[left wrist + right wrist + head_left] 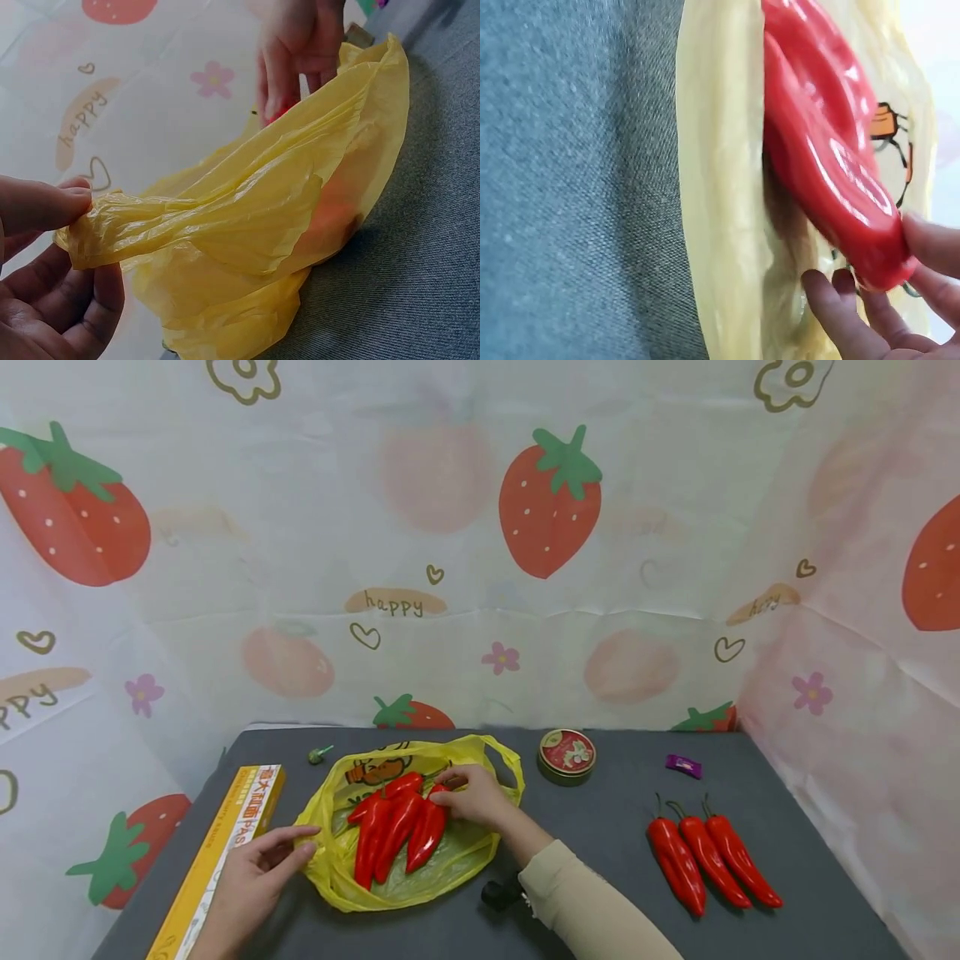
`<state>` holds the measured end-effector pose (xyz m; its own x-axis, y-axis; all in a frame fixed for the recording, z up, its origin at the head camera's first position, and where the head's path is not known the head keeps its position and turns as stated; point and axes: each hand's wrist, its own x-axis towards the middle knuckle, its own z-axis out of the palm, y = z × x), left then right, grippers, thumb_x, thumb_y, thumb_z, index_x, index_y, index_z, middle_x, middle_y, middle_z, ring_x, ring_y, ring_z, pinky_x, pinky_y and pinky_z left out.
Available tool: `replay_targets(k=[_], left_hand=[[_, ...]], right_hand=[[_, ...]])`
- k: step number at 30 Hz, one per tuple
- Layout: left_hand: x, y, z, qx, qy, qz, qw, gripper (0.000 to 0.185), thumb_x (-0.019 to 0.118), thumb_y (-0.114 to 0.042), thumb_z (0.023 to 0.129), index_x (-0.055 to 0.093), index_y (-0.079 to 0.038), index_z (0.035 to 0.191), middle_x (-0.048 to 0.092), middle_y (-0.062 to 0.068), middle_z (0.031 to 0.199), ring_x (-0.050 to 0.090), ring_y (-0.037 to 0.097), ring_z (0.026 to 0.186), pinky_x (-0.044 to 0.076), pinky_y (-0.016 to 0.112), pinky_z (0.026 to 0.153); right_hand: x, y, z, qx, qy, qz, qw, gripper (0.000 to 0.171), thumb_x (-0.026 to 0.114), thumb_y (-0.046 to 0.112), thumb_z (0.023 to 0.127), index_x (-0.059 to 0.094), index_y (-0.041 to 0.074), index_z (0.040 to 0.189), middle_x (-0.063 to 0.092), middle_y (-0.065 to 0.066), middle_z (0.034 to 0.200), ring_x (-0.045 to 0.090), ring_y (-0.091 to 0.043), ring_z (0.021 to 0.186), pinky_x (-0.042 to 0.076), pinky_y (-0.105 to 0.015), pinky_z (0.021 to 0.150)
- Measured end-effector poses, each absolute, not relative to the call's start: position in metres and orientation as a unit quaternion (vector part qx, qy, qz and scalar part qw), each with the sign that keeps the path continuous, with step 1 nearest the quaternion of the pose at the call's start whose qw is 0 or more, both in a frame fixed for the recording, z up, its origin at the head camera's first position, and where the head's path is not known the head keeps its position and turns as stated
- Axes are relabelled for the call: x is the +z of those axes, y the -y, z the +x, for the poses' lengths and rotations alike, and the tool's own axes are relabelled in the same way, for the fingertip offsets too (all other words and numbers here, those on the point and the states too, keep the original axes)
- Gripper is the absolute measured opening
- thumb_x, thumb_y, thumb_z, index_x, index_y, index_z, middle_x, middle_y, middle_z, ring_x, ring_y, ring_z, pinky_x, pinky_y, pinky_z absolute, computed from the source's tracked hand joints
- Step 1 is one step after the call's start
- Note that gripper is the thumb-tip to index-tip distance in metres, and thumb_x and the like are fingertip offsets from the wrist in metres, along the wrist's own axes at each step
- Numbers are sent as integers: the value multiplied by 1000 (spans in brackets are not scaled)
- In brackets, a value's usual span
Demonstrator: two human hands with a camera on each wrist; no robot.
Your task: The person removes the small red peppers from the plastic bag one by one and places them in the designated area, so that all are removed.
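Here the left hand (pixel 251 872) pinches the near-left edge of the yellow bag (pixel 450 860) — in the left wrist view the thumb (pixel 41 206) presses a crumpled fold of the plastic (pixel 247 217) against the curled fingers below it. The right hand (pixel 476 795) lies inside the bag's open mouth, its fingertips (pixel 832 296) curled round the stem end of a red pepper (pixel 832 165). That pepper lies with the other peppers in the bag (pixel 393 831), side by side on the plastic, tips toward the person.

The bag lies flat on the grey table (pixel 600 843), left of the middle. Just left of it is a long yellow box (pixel 225 852). Behind it to the right stands a round tin (pixel 566 755), and farther right a small purple wrapper (pixel 683 766). Three more peppers (pixel 708 856) lie well apart, on the right side of the table.
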<state>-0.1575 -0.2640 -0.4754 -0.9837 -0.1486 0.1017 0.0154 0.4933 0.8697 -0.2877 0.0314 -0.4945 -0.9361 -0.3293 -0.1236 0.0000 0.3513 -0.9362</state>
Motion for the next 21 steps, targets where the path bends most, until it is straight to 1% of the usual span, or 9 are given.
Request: replay_targets(k=[2, 4, 6, 9, 14, 18, 21], left_hand=[[-475, 264, -158, -504, 859, 42, 80, 33, 71, -29, 96, 73, -6, 119, 72, 8, 106, 56, 9, 78, 50, 20, 67], [-476, 264, -158, -502, 860, 44, 77, 34, 71, -30, 96, 73, -6, 120, 72, 6, 106, 56, 9, 78, 49, 20, 67], [-477, 264, -159, -500, 861, 50, 74, 35, 71, -31, 96, 73, -7, 121, 72, 4, 105, 55, 9, 79, 48, 20, 66], [-478, 264, -159, -501, 861, 53, 70, 35, 71, -31, 96, 72, -8, 122, 72, 2, 104, 55, 9, 78, 47, 21, 65], [-478, 265, -159, -503, 860, 53, 70, 34, 70, -29, 96, 72, -7, 122, 72, 4, 105, 55, 9, 77, 48, 22, 64], [-478, 265, -158, -499, 862, 54, 67, 35, 69, -31, 97, 72, -7, 122, 72, 5, 107, 56, 8, 78, 49, 22, 65], [-477, 264, -159, -499, 862, 53, 67, 35, 69, -32, 97, 72, -7, 122, 72, 4, 106, 56, 9, 77, 49, 22, 64]], right_hand=[[-492, -34, -286, -574, -799, -97, 149, 29, 75, 17, 93, 73, 3, 119, 66, -12, 113, 69, -18, 81, 61, -39, 73], [-487, -38, -283, -573, -801, -98, 144, 27, 72, 16, 95, 74, 5, 119, 66, -12, 114, 69, -18, 80, 61, -40, 71], [-483, -42, -281, -560, -810, -110, 133, 25, 70, 17, 96, 75, 7, 119, 67, -11, 116, 67, -16, 82, 60, -37, 69], [-477, -49, -278, -546, -819, -125, 124, 23, 68, 19, 97, 76, 14, 119, 67, -9, 118, 67, -18, 80, 59, -36, 66], [-467, -63, -272, -528, -828, -146, 120, 23, 65, 21, 99, 75, 22, 120, 66, -7, 125, 65, -19, 87, 59, -36, 71], [-458, -77, -266, -529, -828, -145, 115, 25, 65, 25, 100, 73, 23, 123, 66, -6, 120, 64, -20, 89, 59, -39, 75], [-452, -87, -263, -542, -820, -146, 111, 29, 70, 27, 96, 72, 22, 124, 67, -7, 118, 67, -22, 94, 59, -40, 77]])
